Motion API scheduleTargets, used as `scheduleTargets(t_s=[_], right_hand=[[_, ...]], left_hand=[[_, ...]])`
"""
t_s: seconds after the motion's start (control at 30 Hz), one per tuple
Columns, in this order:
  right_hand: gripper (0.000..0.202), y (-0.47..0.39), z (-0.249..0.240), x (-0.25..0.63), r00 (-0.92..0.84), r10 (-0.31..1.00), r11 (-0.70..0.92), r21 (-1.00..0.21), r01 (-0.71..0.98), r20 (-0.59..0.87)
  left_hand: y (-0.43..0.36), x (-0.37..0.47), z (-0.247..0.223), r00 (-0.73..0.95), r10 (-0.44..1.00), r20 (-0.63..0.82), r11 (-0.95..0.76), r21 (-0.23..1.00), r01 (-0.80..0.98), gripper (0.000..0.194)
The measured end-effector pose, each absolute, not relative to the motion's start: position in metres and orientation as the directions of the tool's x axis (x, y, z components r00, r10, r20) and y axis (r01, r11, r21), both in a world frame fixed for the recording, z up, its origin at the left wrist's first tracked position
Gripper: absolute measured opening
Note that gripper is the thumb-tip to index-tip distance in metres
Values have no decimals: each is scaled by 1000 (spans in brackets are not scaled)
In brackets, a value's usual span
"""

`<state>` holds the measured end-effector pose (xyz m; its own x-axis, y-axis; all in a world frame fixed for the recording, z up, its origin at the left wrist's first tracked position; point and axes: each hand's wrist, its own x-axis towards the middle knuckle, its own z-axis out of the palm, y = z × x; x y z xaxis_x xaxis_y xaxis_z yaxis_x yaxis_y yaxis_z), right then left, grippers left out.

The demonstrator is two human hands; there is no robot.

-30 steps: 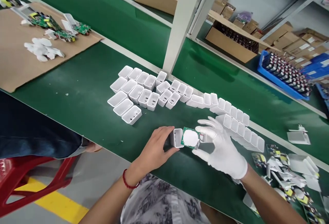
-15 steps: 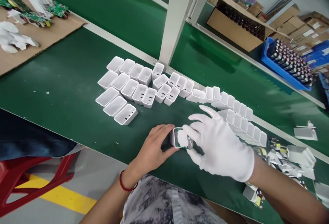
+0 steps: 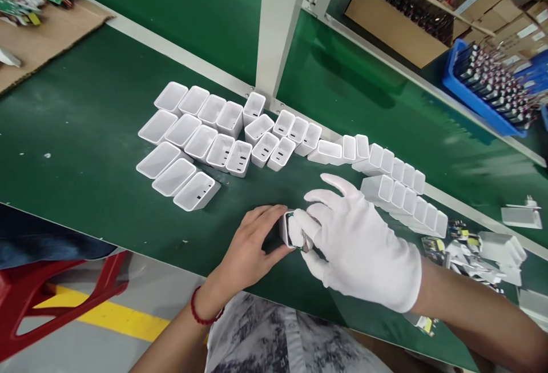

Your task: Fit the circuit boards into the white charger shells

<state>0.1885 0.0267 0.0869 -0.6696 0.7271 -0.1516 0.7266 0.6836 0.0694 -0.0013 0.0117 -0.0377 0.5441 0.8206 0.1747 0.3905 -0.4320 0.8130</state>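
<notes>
My bare left hand (image 3: 252,247), with a red bracelet at the wrist, grips a small white case (image 3: 284,231) from its left side. The gloved right hand (image 3: 359,241) pinches a white-topped part (image 3: 295,231) at the case's open end, thumb below and index finger above, its other fingers spread. How deep the part sits inside is hidden by the glove. Behind both hands stand rows of white open cases (image 3: 184,130), several with small dark slots. Another double row of narrow white cases (image 3: 402,199) lies beyond my right hand.
Circuit boards and white pieces (image 3: 471,259) lie at the right. Cardboard (image 3: 55,41) with green boards is at the upper left. A white post (image 3: 280,30) rises behind the cases. A blue tray (image 3: 483,99) stands at the back right, a red stool (image 3: 64,299) at the lower left.
The view has shifted slightly, so the left rows of cases appear further left. My right fingers and the white-topped part sit closer over the case opening. My left hand keeps its hold.
</notes>
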Motion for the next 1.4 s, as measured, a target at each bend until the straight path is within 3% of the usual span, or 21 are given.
scheduleTargets(t_s=[0.2,0.37,0.63,0.83,0.93,1.0,1.03,1.1,1.17,1.23,1.4], right_hand=[[20,29,84,188,-678,712,695,47,717,-182],[9,28,81,183,-660,729,677,49,734,-184],[14,26,74,178,-635,765,618,-150,771,-109],[31,28,76,169,-646,758,645,-50,763,-88],[38,9,79,183,-543,831,556,-171,813,121],[35,-13,69,194,-295,897,395,-293,871,329],[38,-25,60,197,-158,924,294,-385,875,347],[49,-46,38,198,57,985,63,-661,748,160],[59,-60,15,192,172,983,-139,-877,460,-66],[65,-66,-1,185,194,965,-221,-945,243,-175],[57,-65,-9,183,51,980,-200,-927,316,-194]], left_hand=[[13,0,-38,543,819,186,-441,810,387,58],[12,-1,-39,549,817,179,-437,814,384,58],[12,0,-38,543,816,197,-444,816,370,55],[12,1,-41,525,816,242,-470,807,359,57],[11,0,-41,525,818,235,-460,815,352,57],[11,-1,-40,547,814,192,-441,819,368,59],[11,-1,-40,553,814,175,-433,818,379,59],[11,0,-39,548,819,171,-432,812,393,57],[9,3,-38,542,818,194,-450,802,393,56],[6,8,-36,541,810,227,-473,799,372,54],[-12,24,-26,476,834,278,-438,859,266,51]])
